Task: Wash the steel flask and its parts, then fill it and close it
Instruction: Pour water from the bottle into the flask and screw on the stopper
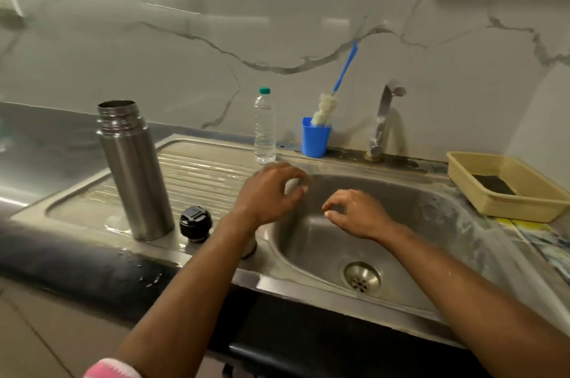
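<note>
- One steel flask (134,171), brushed cylinder with a threaded neck, stands upright and uncapped on the ribbed, wet draining board of the steel sink (438,208), well to the left of your hands.
- One black stopper (196,224), rounded and glossy, sits just beside the flask's base on its right.
- One further steel part (250,249) shows under your left forearm; mostly hidden, so I cannot tell what it is.
- Your left hand (271,192) hangs over the basin's edge, fingers loosely curled, holding nothing.
- Your right hand (354,212), wet, hangs over the basin, fingers likewise slack and empty.
- One clear plastic bottle (264,127) with a green cap.
- One blue cup (315,138) holding one blue-handled bottle brush (325,110).
- One curved metal tap (382,118).
- One ribbed beige basket (530,201) on the desk, holding one dark pad (493,184).
</note>
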